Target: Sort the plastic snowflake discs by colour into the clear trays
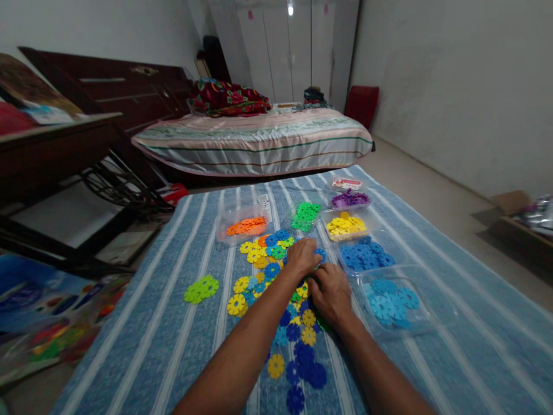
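Several colourful bags (64, 340) lie on the floor, well off to the left of the mixed pile of toothed discs (270, 270), with a dark wooden desk (60, 129) beyond them. Next comes a small overlapping group of lime-green discs (201, 289), on the striped cloth (173, 271) left of the pile and apart from it. A clear tub with orange discs (247, 226) stands just beyond the pile's left part; a bed (259, 141) stands well beyond the pile. The pile itself mixes yellow, blue and green pieces. Over its right part is the left hand (303, 255), its back upward and its fingers bent down; I cannot tell whether it has hold of a disc. Dark blue discs (305, 354) lie at the pile's near end, and green discs (306, 216) sit beyond its far end. The right hand (332, 291) is at the pile's right edge, fingers half curled toward the left hand; its fingertips are hidden, so its hold cannot be told. Right of the pile, clear tubs hold yellow discs (345, 225), purple pieces (349, 199) farthest off, blue discs (365, 253), and light blue discs (391, 300) nearest.
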`<act>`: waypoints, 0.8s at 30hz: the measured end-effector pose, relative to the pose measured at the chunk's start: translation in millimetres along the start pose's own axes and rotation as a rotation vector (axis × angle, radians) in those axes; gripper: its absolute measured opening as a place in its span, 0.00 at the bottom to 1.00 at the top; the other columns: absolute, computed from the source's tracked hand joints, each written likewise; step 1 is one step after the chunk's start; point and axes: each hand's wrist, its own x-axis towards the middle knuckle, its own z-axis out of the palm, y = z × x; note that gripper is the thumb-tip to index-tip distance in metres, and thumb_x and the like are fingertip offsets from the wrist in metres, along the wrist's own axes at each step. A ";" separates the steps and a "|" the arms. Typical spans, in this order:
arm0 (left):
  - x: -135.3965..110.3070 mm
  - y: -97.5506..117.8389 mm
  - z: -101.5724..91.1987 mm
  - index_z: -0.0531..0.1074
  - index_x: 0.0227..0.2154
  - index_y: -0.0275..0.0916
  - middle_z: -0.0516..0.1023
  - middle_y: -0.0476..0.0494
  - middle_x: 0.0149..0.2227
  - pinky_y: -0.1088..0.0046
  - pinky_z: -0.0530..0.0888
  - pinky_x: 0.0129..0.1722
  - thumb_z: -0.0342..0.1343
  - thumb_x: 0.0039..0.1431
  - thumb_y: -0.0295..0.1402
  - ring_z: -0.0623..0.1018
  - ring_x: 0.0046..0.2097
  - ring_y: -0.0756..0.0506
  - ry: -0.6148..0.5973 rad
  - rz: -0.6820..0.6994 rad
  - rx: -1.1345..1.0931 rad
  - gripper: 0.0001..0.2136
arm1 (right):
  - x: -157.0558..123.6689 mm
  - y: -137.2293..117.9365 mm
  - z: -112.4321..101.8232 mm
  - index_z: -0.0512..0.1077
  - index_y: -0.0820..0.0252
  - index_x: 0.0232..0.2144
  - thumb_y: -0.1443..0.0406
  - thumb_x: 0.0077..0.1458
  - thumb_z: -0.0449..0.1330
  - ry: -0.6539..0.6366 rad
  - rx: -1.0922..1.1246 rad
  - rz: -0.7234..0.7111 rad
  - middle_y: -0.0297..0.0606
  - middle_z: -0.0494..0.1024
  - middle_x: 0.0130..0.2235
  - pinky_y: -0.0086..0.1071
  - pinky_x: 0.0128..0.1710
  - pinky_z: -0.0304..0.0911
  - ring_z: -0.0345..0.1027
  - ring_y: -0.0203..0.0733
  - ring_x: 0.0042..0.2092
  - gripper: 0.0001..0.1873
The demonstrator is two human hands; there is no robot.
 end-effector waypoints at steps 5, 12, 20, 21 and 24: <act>-2.1 -6.7 -16.1 0.72 0.20 0.36 0.72 0.52 0.20 0.77 0.66 0.27 0.62 0.50 0.27 0.75 0.29 0.49 0.066 -0.087 -0.409 0.07 | 1.1 -0.9 -0.5 0.74 0.57 0.28 0.66 0.58 0.57 -0.021 -0.011 0.005 0.38 0.73 0.34 0.36 0.43 0.54 0.63 0.44 0.40 0.08; -3.3 25.8 -57.5 0.74 0.32 0.36 0.76 0.52 0.24 0.80 0.68 0.24 0.60 0.53 0.29 0.77 0.26 0.51 -0.028 0.023 -1.127 0.04 | 1.0 -1.7 -2.1 0.75 0.57 0.30 0.66 0.58 0.57 -0.040 0.019 0.018 0.39 0.73 0.36 0.37 0.45 0.54 0.63 0.44 0.42 0.08; 12.2 -17.6 -33.1 0.78 0.29 0.36 0.80 0.45 0.30 0.75 0.72 0.37 0.54 0.57 0.29 0.80 0.37 0.46 0.140 -0.027 -0.266 0.08 | 1.7 -2.5 -2.2 0.74 0.57 0.28 0.66 0.58 0.57 -0.033 0.008 0.016 0.38 0.72 0.35 0.36 0.44 0.53 0.63 0.43 0.41 0.08; 11.7 -20.1 -29.1 0.79 0.31 0.36 0.82 0.44 0.33 0.75 0.72 0.40 0.53 0.58 0.30 0.80 0.40 0.46 0.127 -0.029 -0.175 0.09 | 1.8 -2.4 -2.3 0.74 0.57 0.28 0.66 0.58 0.57 -0.034 0.008 0.013 0.38 0.72 0.35 0.36 0.44 0.53 0.62 0.43 0.41 0.08; 8.4 -19.4 -20.9 0.80 0.34 0.38 0.82 0.41 0.38 0.73 0.71 0.43 0.52 0.59 0.29 0.79 0.45 0.44 0.076 -0.020 -0.064 0.10 | 1.9 -1.7 -2.2 0.73 0.57 0.28 0.66 0.58 0.57 -0.035 0.012 0.004 0.38 0.72 0.34 0.36 0.43 0.53 0.62 0.43 0.40 0.08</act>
